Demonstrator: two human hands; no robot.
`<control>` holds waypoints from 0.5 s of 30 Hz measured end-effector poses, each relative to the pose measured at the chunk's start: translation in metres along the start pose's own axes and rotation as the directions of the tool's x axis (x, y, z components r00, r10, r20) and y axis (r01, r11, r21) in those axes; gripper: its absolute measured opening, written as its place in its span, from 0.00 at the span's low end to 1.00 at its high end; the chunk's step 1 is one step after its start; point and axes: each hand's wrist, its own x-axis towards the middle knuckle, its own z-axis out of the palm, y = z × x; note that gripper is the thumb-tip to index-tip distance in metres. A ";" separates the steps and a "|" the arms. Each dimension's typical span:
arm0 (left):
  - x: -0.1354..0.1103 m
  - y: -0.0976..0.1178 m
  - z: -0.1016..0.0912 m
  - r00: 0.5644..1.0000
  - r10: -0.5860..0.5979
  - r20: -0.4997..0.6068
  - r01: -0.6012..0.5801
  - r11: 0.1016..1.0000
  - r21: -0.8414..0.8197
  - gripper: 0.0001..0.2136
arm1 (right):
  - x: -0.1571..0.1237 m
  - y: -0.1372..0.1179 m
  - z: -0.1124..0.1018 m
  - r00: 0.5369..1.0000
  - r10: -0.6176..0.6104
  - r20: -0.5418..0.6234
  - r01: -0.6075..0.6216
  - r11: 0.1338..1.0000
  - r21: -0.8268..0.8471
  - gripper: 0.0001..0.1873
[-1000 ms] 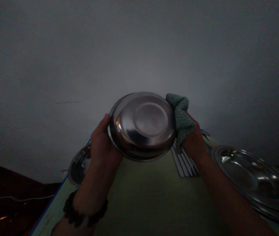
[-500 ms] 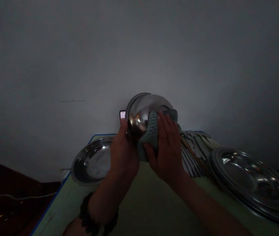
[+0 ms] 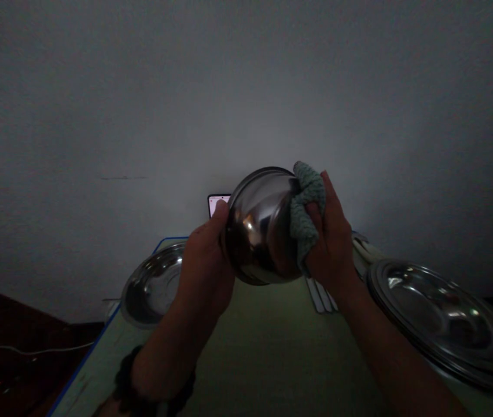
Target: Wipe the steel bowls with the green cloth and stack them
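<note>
A shiny metal bowl (image 3: 259, 231) is held tilted on its side above the table, its outer base facing right. My left hand (image 3: 207, 260) grips its rim from the left, thumb on top and the other fingers hidden behind. In my right hand (image 3: 333, 243) is a bunched grey-green cloth (image 3: 307, 208), pressed to the right side of the bowl near its base. The fingers of that hand are partly covered by the cloth.
On the green table (image 3: 264, 359) stand a metal basin (image 3: 151, 289) at left and stacked metal plates (image 3: 441, 318) at right. Several pieces of cutlery (image 3: 322, 295) lie behind my right hand. A phone (image 3: 217, 202) leans near the wall (image 3: 246, 87).
My right hand and the cloth have slid right and up, from the bowl's front to its base side. The bowl has turned, showing more of its outer wall.
</note>
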 end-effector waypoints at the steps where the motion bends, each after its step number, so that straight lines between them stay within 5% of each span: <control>1: 0.003 0.001 -0.002 1.000 0.017 -0.001 -0.017 0.999 -0.029 0.15 | 0.000 0.005 0.002 0.998 0.065 -0.008 -0.065 0.997 0.036 0.25; 5: 0.013 0.003 -0.005 0.998 0.058 -0.040 -0.064 0.981 -0.185 0.18 | -0.013 0.009 0.020 0.984 0.177 -0.030 -0.173 0.978 0.115 0.25; 9: 0.017 -0.003 -0.006 0.996 0.046 -0.079 -0.064 0.968 -0.242 0.20 | -0.033 -0.013 0.039 1.000 0.028 0.010 -0.028 0.998 -0.049 0.28; 13: 0.008 -0.018 -0.005 0.985 0.016 -0.173 -0.029 0.997 -0.072 0.16 | -0.036 -0.040 0.034 0.972 -0.177 0.157 0.208 0.954 -0.215 0.29; 15: 0.002 -0.025 -0.004 0.986 0.100 -0.131 -0.087 0.991 0.101 0.15 | -0.028 -0.046 0.025 0.962 -0.206 0.177 0.247 0.934 -0.259 0.28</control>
